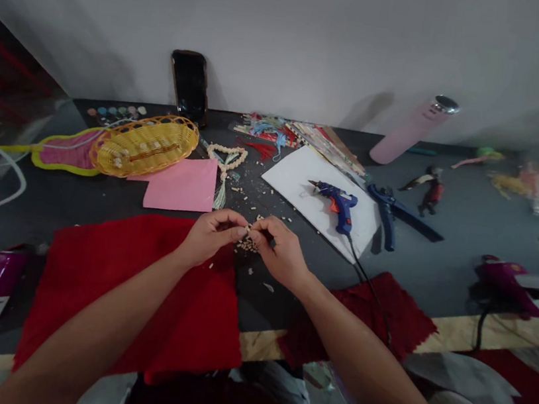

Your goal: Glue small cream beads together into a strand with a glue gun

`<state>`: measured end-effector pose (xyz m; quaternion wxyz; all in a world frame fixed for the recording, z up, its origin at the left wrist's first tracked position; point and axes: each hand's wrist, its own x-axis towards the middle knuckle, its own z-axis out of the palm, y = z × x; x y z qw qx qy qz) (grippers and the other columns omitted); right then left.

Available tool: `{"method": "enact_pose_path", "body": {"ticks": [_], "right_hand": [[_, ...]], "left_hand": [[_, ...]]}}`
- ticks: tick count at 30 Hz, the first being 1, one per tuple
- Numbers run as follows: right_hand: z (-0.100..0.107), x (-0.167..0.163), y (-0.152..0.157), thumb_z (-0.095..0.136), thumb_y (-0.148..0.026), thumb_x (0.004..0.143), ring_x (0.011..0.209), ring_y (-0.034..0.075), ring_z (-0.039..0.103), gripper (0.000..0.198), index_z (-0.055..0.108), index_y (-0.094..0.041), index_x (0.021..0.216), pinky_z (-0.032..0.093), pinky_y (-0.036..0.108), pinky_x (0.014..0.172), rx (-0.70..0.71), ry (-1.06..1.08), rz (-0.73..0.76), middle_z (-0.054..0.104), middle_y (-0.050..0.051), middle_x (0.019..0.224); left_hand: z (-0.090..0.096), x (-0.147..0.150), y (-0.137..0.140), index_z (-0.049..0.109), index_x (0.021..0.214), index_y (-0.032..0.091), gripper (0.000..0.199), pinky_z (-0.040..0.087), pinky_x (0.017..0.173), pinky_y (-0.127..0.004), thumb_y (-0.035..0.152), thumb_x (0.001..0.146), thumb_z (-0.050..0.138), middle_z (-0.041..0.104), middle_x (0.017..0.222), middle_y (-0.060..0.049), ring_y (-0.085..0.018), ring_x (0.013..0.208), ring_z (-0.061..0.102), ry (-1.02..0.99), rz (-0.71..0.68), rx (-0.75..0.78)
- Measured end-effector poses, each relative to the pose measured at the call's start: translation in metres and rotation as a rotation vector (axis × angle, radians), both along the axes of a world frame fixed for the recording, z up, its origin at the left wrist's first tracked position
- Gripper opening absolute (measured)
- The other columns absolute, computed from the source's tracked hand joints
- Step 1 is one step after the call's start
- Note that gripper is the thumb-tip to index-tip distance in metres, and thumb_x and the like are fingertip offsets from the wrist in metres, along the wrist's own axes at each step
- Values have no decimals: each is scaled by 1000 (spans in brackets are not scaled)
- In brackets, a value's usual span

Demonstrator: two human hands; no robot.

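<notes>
My left hand (214, 236) and my right hand (281, 249) meet over a small heap of pale short pieces (247, 244) on the dark table. Thumb and forefinger are pinched together on each hand. Whatever sits between the fingertips is too small to make out. Under my left forearm lies a red cloth (136, 297). Beyond my hands, a beaded string with a pale tassel (224, 167) rests beside pink paper (181, 184). More pale bits are scattered around it.
A blue glue gun (337, 203) lies on white paper (296, 186), its cord running toward the front edge. Right of it are blue-handled pliers (393, 213). A yellow basket (144, 144), a leaning phone (189, 86) and a pink bottle (412, 132) stand farther back.
</notes>
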<state>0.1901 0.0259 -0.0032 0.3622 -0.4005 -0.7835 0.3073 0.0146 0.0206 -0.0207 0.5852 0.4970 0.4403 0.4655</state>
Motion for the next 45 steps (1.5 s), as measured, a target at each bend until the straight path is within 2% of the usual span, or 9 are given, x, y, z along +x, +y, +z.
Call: {"method": "enact_pose_path", "body": {"ticks": [9,15,25,32,37,40,45], "right_hand": [[-1,4,0,49,-27,86,70,13,53,9,55,-20,85,42,25,65,-16,21,-35,56,2,77],[2,2,0,47,-23,86,69,12,52,9,54,-20,82,41,24,65,12,23,35,55,1,75],[-1,1,0,46,-23,87,72,12,52,9,54,-20,84,42,24,68,7,14,56,55,1,77],[-4,5,1,49,-25,86,69,12,51,7,53,-21,90,43,25,63,-60,45,53,55,2,79],[-4,9,3,52,-26,86,69,11,52,16,53,-21,100,45,24,62,-121,122,67,54,1,81],[-4,9,5,51,-26,86,75,12,53,21,54,-21,106,46,26,67,-84,117,122,55,2,85],[-2,8,6,50,-24,88,85,14,55,20,58,-23,106,47,30,75,-30,95,167,59,4,91]], "left_hand": [[-1,0,-1,65,82,16,15,42,59,-19,24,70,70,60,72,1,-7,61,51,5,6,3],[2,0,-1,65,79,16,15,43,59,-19,24,68,71,61,71,1,-7,61,52,22,1,0],[0,-1,-1,66,78,16,15,44,58,-19,24,67,72,62,69,0,-7,60,53,25,-3,7],[1,-1,-2,66,80,16,15,45,59,-19,23,68,71,63,71,0,-7,61,54,-15,-11,-10],[0,-1,-1,65,81,16,14,46,61,-19,21,69,70,63,74,0,-7,64,55,-59,-32,-15],[0,-1,-1,61,84,16,19,46,62,-19,19,68,71,61,76,0,-7,66,56,-106,-52,-25],[1,-2,0,51,102,19,42,46,60,-20,19,66,72,62,76,1,-8,64,58,-164,-84,-116]]}}
